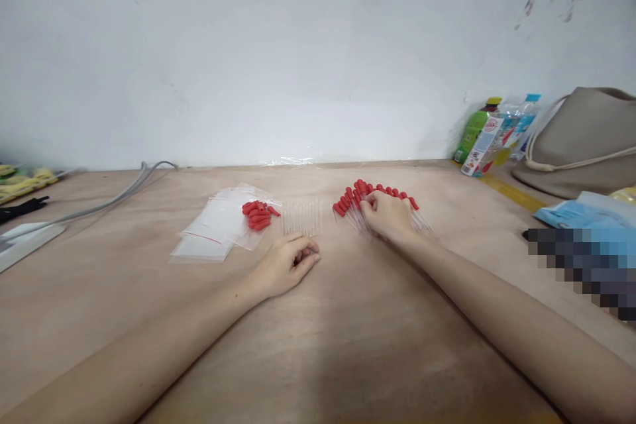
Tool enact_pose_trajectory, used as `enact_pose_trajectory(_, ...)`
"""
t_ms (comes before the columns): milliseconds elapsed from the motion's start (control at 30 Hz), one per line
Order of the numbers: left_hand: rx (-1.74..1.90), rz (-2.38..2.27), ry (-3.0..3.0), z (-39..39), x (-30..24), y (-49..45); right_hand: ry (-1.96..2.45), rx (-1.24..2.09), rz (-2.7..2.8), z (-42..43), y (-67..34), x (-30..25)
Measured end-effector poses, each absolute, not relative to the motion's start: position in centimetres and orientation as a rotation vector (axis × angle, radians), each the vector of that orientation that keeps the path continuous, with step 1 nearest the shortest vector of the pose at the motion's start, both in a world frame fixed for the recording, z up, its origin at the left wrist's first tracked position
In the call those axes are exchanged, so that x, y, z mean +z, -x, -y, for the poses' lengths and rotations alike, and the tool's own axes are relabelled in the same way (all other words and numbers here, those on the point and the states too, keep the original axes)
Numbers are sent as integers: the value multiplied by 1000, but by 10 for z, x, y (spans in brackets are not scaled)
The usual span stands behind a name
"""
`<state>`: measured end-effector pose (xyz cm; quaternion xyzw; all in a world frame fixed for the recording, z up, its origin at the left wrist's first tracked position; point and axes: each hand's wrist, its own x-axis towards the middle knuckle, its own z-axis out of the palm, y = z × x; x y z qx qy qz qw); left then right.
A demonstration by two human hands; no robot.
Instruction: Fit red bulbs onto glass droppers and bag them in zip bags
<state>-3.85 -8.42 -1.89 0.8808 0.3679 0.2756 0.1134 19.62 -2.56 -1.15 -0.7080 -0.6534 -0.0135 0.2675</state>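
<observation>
My right hand (388,214) rests on a pile of glass droppers with red rubber bulbs (354,197), its fingers curled over them in the middle of the wooden table (322,331). My left hand (288,263) lies on the table with fingers loosely curled, just in front of a row of bare clear glass tubes (302,217); whether it holds anything is hidden. A small heap of loose red bulbs (259,214) sits on clear zip bags (216,228) to the left of the tubes.
Drink bottles (489,136) and a beige bag (586,142) stand at the back right by the white wall. Blue packets (579,212) lie at the right edge. A grey cable (114,195) and yellow and black items (22,185) lie at the far left.
</observation>
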Motion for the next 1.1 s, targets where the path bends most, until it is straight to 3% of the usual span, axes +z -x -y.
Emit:
enact_pose_trajectory(533, 809, -1076, -2572, 85, -19, 39, 1972, -158, 1750, 27, -205, -11)
enact_pose_trajectory(833, 805, -1078, -2564, 85, -17, 38, 1602, -216, 1983, 41, -173, -9)
enact_pose_trajectory(1100, 817, -1079, -2576, 86, -18, 37, 1903, -272, 2163, 29, -127, -5)
